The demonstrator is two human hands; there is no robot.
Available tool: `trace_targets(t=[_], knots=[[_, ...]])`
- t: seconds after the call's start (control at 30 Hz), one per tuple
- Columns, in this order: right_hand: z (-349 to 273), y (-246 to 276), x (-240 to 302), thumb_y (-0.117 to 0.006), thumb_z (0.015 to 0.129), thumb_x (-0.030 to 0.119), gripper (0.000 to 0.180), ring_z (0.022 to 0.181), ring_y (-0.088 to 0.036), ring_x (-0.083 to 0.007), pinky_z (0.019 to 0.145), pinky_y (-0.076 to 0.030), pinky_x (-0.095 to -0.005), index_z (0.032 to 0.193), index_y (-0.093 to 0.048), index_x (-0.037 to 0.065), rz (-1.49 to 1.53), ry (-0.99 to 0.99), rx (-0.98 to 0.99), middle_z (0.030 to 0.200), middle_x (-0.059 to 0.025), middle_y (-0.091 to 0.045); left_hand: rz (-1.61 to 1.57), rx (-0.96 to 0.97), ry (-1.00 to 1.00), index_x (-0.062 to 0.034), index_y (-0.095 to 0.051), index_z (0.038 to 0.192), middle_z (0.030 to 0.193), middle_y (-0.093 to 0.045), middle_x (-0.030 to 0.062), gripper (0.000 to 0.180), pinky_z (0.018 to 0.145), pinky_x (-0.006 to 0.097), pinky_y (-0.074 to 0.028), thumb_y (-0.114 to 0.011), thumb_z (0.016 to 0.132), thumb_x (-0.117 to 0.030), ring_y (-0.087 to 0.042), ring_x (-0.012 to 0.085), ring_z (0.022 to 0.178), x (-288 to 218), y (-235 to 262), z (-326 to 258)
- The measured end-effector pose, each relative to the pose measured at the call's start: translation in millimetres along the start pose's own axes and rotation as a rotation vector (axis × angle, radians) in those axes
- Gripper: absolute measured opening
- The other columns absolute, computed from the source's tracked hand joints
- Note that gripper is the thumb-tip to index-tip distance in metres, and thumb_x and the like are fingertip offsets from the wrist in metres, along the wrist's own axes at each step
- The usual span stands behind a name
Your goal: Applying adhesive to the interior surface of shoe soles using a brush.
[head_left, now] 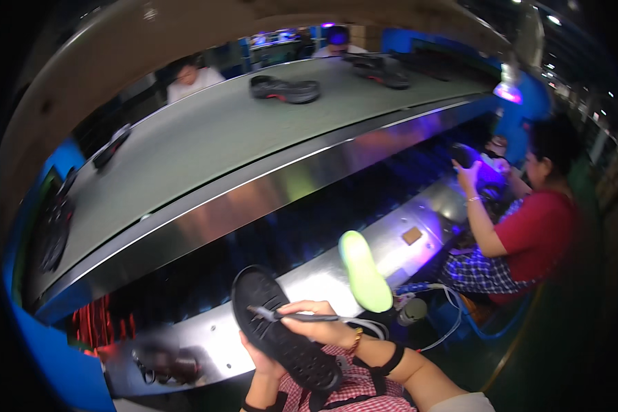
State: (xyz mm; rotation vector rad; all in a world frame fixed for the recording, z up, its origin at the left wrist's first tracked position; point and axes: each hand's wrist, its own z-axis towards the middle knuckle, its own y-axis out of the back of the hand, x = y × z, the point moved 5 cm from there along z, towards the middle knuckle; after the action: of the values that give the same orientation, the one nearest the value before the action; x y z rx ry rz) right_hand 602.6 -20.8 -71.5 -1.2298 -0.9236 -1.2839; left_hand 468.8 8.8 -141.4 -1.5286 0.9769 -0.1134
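Observation:
A black shoe sole (296, 358) stands tilted at the lower middle, held by my left hand (262, 358) along its left edge. Most of that hand's fingers are hidden behind the sole. My right hand (316, 326) is closed around the dark handle of a slim brush-like tool (320, 318). Its pale tip lies over the upper part of the sole, where thin light streaks show; I cannot tell if it touches. A thin pale tube runs near the handle's rear end. To the right of the sole, a yellow-green insole (366, 275) rests on the metal shelf (316, 283).
Above the shelf runs a green conveyor belt (206, 137) carrying several dark soles, one a black sole (285, 90). A small brown block (411, 236) and a dark object (168, 364) lie on the shelf. At right, a co-worker (539, 216) holds a shoe part under purple light.

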Motion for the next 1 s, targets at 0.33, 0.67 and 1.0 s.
trace_targets(t=[0.33, 0.67, 1.0], knots=[[-0.4, -6.1, -29.7, -0.062, 0.083, 0.012, 0.026, 0.100, -0.057, -0.0198, 0.088, -0.043, -0.0289, 0.107, -0.061, 0.002, -0.011, -0.013, 0.042, 0.105, -0.0117, -0.062, 0.029, -0.119, -0.046, -0.0124, -0.046, 0.123, 0.115, -0.053, 0.0103, 0.077, 0.090, 0.041, -0.045, -0.027, 0.079, -0.073, -0.053, 0.0262, 0.104, 1.7, -10.4, -0.7], [-5.5, -12.5, -40.0, -0.056, 0.086, 0.013, 0.026, 0.105, -0.055, -0.0213, 0.091, -0.043, -0.0282, 0.108, -0.058, 0.000, 0.034, -0.001, 0.091, 0.112, -0.0129, -0.058, 0.196, -0.150, -0.142, -0.0147, -0.044, 0.123, 0.113, -0.051, 0.0065, 0.071, 0.089, 0.037, -0.045, -0.032, 0.080, -0.071, -0.052, 0.0208, 0.103, 7.8, -30.7, -12.3], [-10.7, -29.9, -26.2, -0.063, 0.083, 0.015, 0.030, 0.110, -0.053, -0.0246, 0.094, -0.040, -0.0315, 0.108, -0.060, -0.001, -0.058, 0.190, 0.126, 0.114, -0.0149, -0.057, 0.056, 0.396, -0.041, -0.0146, -0.043, 0.119, 0.109, -0.049, 0.0041, 0.067, 0.088, 0.034, -0.045, -0.034, 0.081, -0.069, -0.051, 0.0169, 0.100, -23.5, 224.0, 63.3]])
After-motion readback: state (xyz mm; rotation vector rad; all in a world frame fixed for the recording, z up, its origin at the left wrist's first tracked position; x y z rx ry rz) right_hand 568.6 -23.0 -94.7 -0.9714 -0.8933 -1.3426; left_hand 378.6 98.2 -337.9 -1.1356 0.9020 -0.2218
